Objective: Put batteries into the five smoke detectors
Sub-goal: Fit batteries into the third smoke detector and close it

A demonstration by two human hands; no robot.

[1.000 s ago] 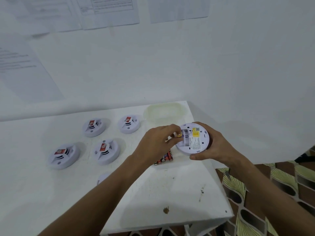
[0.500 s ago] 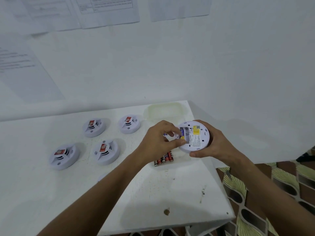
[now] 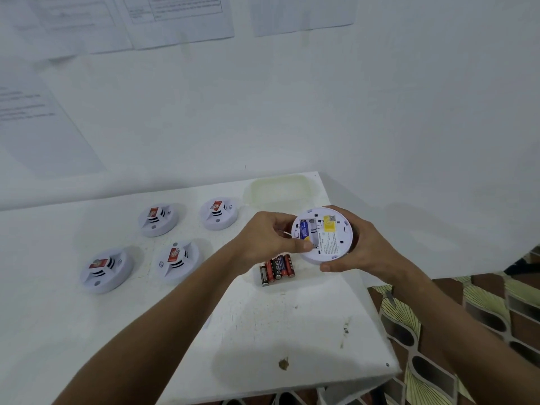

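Note:
My right hand holds a white smoke detector with its back side up, above the table's right part. A blue battery lies in its open compartment, and my left hand presses its thumb against the battery's lower end. Several loose red and black batteries lie on the table just below the hands. The other smoke detectors stand face up on the table, two at the back and two nearer.
A pale translucent lid or tray rests at the white table's back right corner. The table's right edge drops to a patterned floor. Paper sheets hang on the white wall behind.
The blue battery, earlier pinched at the compartment's edge by my left fingers, now lies in the compartment. The detector has tilted a little more toward me.

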